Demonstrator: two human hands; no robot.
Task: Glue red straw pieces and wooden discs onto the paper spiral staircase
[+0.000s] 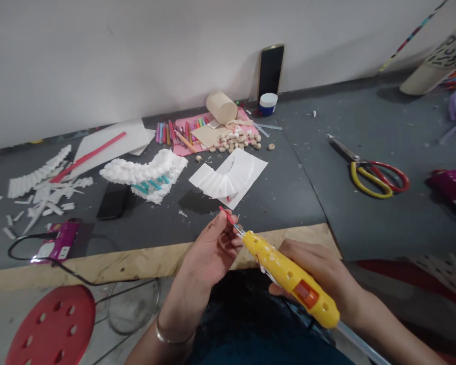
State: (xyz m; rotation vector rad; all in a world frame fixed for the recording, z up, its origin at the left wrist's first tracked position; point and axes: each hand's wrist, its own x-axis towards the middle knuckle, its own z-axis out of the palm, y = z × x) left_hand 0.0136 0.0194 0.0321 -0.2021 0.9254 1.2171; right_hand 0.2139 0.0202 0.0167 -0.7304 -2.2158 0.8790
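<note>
Between the thumb and fingers of my left hand (216, 248) is a small thin red strip (228, 215). My right hand (319, 268) grips a yellow hot glue gun (289, 274), with a clear glue stick (359, 342) sticking out of its back end. The gun's nozzle is at the red strip, close to my left fingertips; whether they touch I cannot tell. Just beyond my hands, a curved, fanned white paper piece (222, 183) rests on a white sheet (253, 165). A spot of red shows at its lower edge.
Left of it stand a fluffy white model (144, 170) with teal sticks, a dark phone (114, 201), white scraps (47, 200) and a purple extension socket (59, 241). Crayons (167, 133), wooden beads (231, 142) and a jar (268, 104) lie behind. Scissors (368, 172) rest at right.
</note>
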